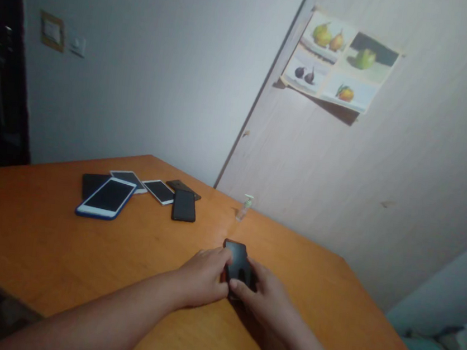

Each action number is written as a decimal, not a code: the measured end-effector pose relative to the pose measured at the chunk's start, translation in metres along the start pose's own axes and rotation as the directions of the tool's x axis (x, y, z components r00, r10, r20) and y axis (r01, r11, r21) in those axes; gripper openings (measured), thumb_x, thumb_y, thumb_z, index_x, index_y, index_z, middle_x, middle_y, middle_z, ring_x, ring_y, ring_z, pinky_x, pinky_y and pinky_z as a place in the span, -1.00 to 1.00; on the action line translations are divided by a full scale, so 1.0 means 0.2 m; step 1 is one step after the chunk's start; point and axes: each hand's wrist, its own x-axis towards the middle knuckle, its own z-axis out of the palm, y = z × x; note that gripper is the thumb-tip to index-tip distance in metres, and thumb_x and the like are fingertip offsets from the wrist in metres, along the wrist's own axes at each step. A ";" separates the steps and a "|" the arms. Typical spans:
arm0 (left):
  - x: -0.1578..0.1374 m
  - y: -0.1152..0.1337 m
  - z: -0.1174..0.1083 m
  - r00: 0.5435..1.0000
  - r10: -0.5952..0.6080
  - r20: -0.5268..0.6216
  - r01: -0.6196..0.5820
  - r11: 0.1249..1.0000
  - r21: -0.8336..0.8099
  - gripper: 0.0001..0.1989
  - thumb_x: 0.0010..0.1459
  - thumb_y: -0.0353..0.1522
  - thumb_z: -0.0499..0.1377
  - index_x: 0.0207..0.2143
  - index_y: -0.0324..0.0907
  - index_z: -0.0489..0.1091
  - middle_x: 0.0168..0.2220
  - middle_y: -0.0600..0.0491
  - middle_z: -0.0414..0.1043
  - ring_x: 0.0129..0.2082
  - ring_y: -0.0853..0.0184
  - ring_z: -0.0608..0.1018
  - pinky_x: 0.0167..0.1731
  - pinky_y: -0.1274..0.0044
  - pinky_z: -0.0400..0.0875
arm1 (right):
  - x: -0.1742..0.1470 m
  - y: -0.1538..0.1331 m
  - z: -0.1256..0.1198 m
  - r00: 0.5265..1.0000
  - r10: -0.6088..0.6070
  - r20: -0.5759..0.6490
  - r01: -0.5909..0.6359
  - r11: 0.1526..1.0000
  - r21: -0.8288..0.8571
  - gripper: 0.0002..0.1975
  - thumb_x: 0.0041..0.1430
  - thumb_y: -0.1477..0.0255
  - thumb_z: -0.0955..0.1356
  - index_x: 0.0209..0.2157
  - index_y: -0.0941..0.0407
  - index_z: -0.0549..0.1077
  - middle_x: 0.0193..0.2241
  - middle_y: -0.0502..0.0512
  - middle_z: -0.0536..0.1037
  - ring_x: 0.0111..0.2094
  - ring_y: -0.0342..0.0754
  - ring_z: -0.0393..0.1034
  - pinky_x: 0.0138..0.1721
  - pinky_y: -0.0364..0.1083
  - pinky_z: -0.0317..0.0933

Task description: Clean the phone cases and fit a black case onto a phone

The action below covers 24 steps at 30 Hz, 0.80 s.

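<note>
A black smartphone [236, 253] with a dark screen is held between both my hands, just over or on the orange tabletop; I cannot tell which. My left hand [204, 275] grips its left edge, fingers curled around the side. On the opposite edge my right hand [267, 292] holds it, thumb lying across the lower part of the screen. The phone's underside and several fingertips are hidden. Beyond it stands a small clear pump bottle [243, 208] with a pale green top.
Left on the wooden table [157, 256] lie a white phone in a blue case [108, 197], a white phone [158, 191], a black phone [184, 205] and several more overlapping devices. A wall and a panel with a fruit poster [343, 64] border the table's far edge.
</note>
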 end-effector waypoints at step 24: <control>0.00 0.00 -0.04 1.000 0.011 0.030 -0.013 0.997 0.077 -0.71 0.05 -0.29 0.19 -0.14 -0.08 0.35 -0.11 -0.01 0.40 -0.07 0.13 0.45 -0.09 0.37 0.34 | -0.07 0.12 -0.20 0.955 0.097 0.280 -0.252 0.765 0.593 -0.50 0.07 0.28 0.33 0.06 0.12 0.28 -0.53 -0.08 0.42 -0.55 -0.09 0.37 -0.48 -0.12 0.21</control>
